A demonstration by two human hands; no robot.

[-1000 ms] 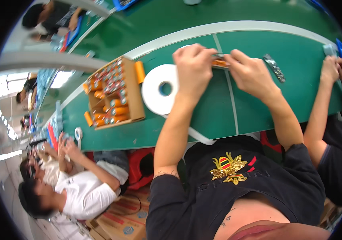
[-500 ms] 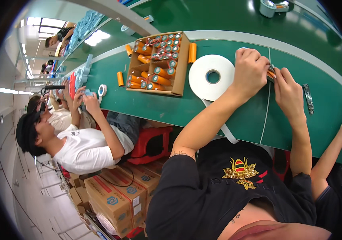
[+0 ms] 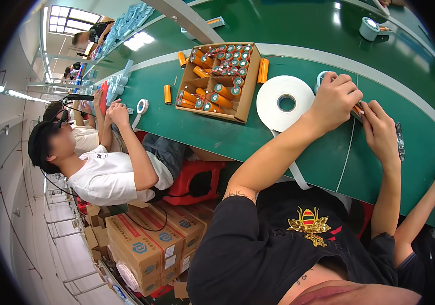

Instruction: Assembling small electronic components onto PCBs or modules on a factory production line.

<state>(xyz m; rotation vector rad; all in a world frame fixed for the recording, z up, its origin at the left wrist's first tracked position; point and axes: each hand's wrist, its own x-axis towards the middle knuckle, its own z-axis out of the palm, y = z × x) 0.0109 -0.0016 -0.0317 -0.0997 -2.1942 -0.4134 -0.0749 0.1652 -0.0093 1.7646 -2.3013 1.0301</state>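
Observation:
My left hand (image 3: 335, 99) and my right hand (image 3: 380, 129) meet over the green worktable, both with fingers closed on an orange battery pack (image 3: 357, 109). My fingers cover most of the pack; a dark strip shows along it. Just beyond my left hand, partly hidden by it, is a pale blue tape roll (image 3: 321, 78). A narrow circuit board (image 3: 400, 141) lies right of my right hand. To the left of my left forearm rests a large white tape roll (image 3: 285, 103), its loose end hanging over the table's near edge.
A divided cardboard box (image 3: 217, 81) holds many orange battery packs; a few more lie beside it. A co-worker in a white shirt (image 3: 110, 173) sits at left, above stacked cartons (image 3: 146, 249). Another person's arm (image 3: 426, 203) reaches in at right. A metal post (image 3: 192, 20) rises beyond the box.
The view has shifted, so the table's things appear farther right and slightly lower. Both my hands keep hold of the orange pack. The co-worker at left has brought their hands closer together.

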